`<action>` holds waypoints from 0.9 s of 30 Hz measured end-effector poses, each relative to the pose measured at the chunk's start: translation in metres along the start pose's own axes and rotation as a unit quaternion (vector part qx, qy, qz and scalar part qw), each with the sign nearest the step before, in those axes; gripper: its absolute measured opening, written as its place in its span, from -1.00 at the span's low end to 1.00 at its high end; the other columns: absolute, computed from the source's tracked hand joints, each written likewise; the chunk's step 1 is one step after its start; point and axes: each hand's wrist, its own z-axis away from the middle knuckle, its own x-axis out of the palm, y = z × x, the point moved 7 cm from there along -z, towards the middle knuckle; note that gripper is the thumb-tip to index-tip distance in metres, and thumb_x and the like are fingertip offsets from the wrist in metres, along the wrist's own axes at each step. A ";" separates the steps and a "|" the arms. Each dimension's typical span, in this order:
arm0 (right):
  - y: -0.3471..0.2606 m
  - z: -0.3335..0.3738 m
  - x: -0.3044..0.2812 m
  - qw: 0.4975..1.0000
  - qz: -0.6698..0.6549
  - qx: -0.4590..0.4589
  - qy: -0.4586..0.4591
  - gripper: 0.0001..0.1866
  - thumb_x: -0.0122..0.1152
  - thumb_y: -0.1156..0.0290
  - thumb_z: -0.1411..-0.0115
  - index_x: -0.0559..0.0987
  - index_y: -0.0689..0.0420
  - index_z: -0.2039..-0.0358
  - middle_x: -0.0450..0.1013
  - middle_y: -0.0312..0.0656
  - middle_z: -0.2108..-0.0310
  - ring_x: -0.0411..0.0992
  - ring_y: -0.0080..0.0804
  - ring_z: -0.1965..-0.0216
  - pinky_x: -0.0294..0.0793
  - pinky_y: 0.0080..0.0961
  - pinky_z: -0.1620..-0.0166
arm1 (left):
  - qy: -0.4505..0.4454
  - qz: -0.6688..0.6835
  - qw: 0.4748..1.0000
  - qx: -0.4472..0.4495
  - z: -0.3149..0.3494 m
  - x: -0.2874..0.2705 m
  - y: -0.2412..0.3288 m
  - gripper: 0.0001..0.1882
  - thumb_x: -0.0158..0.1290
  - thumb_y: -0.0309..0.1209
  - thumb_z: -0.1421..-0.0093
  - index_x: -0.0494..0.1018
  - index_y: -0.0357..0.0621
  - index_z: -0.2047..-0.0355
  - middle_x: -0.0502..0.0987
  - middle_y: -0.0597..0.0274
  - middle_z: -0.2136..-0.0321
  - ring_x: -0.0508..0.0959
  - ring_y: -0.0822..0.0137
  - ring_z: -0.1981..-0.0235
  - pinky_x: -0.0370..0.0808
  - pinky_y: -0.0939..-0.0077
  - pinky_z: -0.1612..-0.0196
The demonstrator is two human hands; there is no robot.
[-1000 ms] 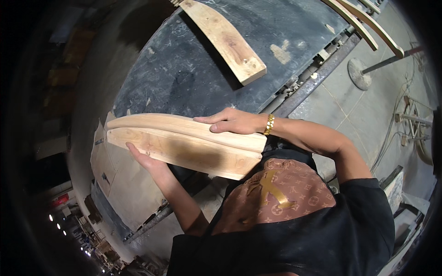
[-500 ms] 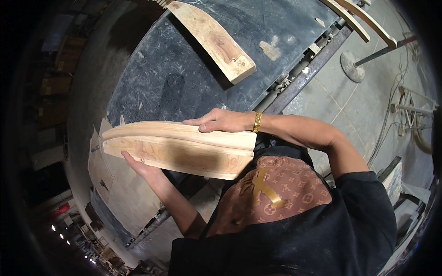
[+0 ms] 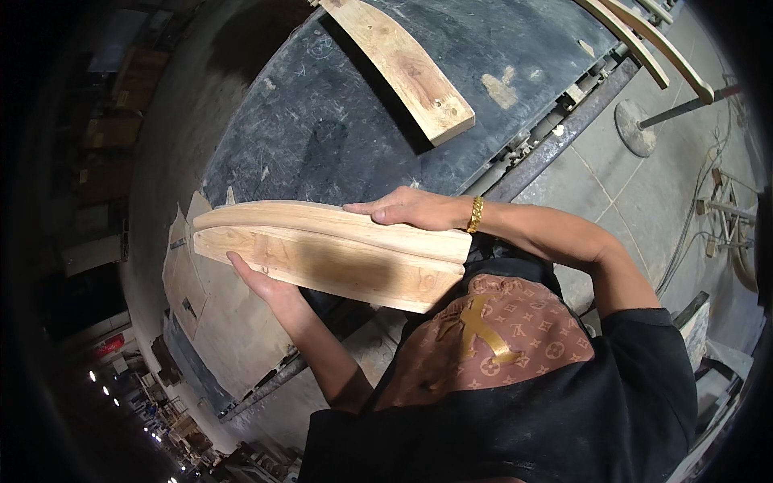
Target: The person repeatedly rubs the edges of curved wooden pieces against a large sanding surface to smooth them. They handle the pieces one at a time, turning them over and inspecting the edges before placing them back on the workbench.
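A pale, curved wooden board [image 3: 338, 262] is held in front of my body, narrower at its left end and squared off at the right. A long curved seam runs lengthwise between a raised, rounded strip and a flat face; whether these are one piece or two laid together I cannot tell. Beneath the lower edge, toward the narrow end, my left hand [image 3: 266, 283] supports it, most of its fingers hidden. My right hand [image 3: 411, 208] grips the upper edge near the wide end, fingers along the wood. A shadow darkens the middle of the flat face.
Another thick, curved wooden block [image 3: 403, 68] lies on the scuffed dark worktable [image 3: 306, 137]. A thin, light sheet [image 3: 233, 330] covers the table's left part. Beyond the table's right edge [image 3: 564, 133] are curved wooden strips [image 3: 664, 48] and a round-based metal stand [image 3: 636, 129].
My viewpoint has shifted slightly, so the table and block sit further right in the picture. Both hands keep the same hold on the board, which stays at nearly the same angle.
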 end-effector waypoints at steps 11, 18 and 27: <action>-0.025 0.005 0.013 0.996 0.088 -0.026 -0.006 -0.56 -0.42 0.25 -0.28 0.25 -0.07 -0.14 0.29 -0.08 -0.06 0.29 -0.24 -0.03 0.16 -0.46 -0.12 | -0.049 -0.015 0.997 0.059 0.016 0.013 0.012 -0.28 -0.36 0.12 -0.21 -0.03 -0.14 -0.21 0.11 0.02 -0.15 0.19 0.07 -0.14 0.20 0.16 -0.15; -0.035 0.005 0.019 0.994 0.081 -0.067 -0.028 -0.47 -0.53 0.13 -0.30 0.25 0.13 -0.12 0.24 -0.12 -0.11 0.22 -0.22 -0.12 0.14 -0.44 -0.17 | -0.049 0.034 0.997 0.057 0.012 0.007 0.022 -0.30 -0.33 0.10 -0.21 -0.03 -0.11 -0.21 0.10 0.02 -0.16 0.21 0.06 -0.13 0.23 0.10 -0.13; -0.008 0.005 0.000 0.999 -0.023 -0.029 0.016 -0.51 -0.11 0.19 -0.21 0.30 0.16 -0.09 0.22 -0.17 -0.13 0.24 -0.41 -0.09 0.18 -0.56 -0.11 | -0.036 0.038 0.999 0.008 0.006 0.020 0.014 -0.31 -0.32 0.08 -0.22 -0.03 -0.09 -0.21 0.11 0.06 -0.16 0.20 0.08 -0.14 0.23 0.10 -0.13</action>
